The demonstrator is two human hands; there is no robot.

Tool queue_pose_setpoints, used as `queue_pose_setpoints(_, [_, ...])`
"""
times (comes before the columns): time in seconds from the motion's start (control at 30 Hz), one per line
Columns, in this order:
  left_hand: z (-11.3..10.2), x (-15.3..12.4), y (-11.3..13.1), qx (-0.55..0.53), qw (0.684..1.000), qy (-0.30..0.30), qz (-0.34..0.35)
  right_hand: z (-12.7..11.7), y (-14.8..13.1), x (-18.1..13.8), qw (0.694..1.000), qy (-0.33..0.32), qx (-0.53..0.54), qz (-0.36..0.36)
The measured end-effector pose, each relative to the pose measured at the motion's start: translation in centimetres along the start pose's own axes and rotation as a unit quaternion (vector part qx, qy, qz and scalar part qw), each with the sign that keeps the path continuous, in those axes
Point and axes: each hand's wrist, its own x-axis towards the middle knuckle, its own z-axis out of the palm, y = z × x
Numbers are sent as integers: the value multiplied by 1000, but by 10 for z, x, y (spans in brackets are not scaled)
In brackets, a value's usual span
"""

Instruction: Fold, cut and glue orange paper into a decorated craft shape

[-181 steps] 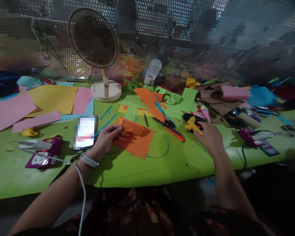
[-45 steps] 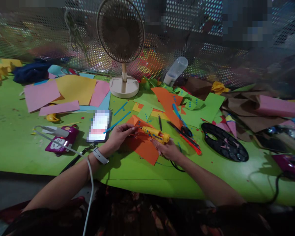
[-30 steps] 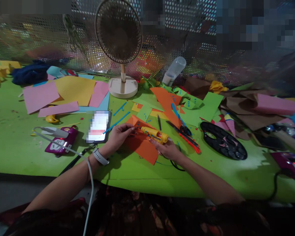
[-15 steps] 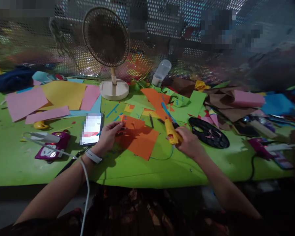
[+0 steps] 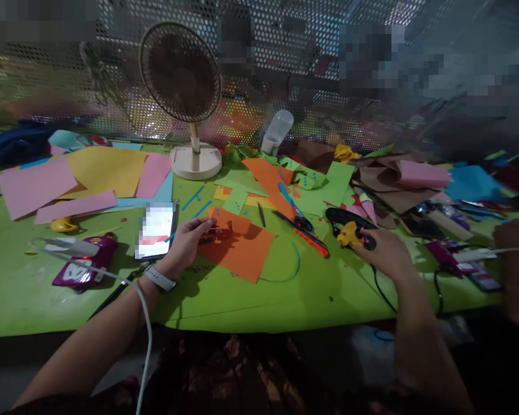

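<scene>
Pressing on orange paper [image 5: 242, 251], the left hand [image 5: 185, 243] lies half-open; right hand [image 5: 384, 255] grips yellow glue gun [image 5: 349, 234]; phone [image 5: 155, 230] screen unreadable.

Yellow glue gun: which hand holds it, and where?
The right hand grips the yellow glue gun by its rear end; blur hides finger placement.
</scene>
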Motion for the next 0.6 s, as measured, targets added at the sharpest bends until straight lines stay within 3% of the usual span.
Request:
queue_pose_setpoints(0.07, [0, 1, 0, -2, 1000, -3, 1, -11, -34, 8, 994, 86, 63, -4])
queue_pose_setpoints(0.13, [0, 1, 0, -3, 1000, -6, 3, -12, -81, 22, 984, 86, 158, -5])
queue_pose_setpoints(0.23, [0, 0, 0, 2, 1000, -2, 2, 7, -153, 49, 970, -73, 227, -45])
queue_pose_setpoints(0.33, [0, -1, 1, 8, 1000, 0, 2, 35, -202, 73, 972, -138, 178, -64])
queue_pose_setpoints(0.43, [-1, -1, 1, 13, 1000, -7, -1, 57, -222, 85, 980, -148, 127, -48])
queue_pose_setpoints(0.6, [-3, 1, 1, 17, 1000, -14, -4, 71, -222, 87, 982, -138, 113, -60])
